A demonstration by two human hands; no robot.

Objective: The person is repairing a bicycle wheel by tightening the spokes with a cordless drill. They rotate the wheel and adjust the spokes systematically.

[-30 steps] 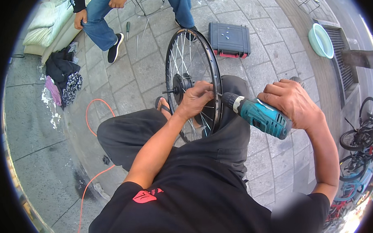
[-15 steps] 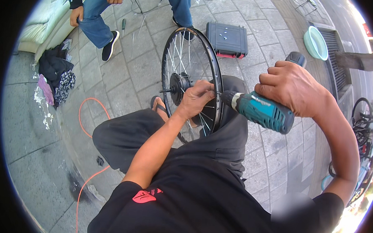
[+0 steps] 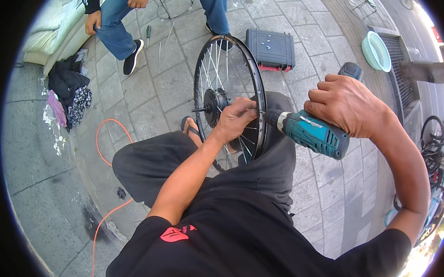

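The wheel (image 3: 214, 107) stands on edge mid-frame, apparently braced against the right leg (image 3: 277, 151) for steadiness. The left hand (image 3: 235, 120) bends its fingers closely against the rim's inner side, perhaps to steady a spoke; any small piece pinched there is hidden. Right of centre, the right hand (image 3: 349, 107) grips the drill (image 3: 315, 133), seemingly to align its tip with the rim.

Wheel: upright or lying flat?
Roughly upright: seen from above, the wheel looks a narrow oval, its rim turning its outer face toward the drill. Exact lean: cannot tell.
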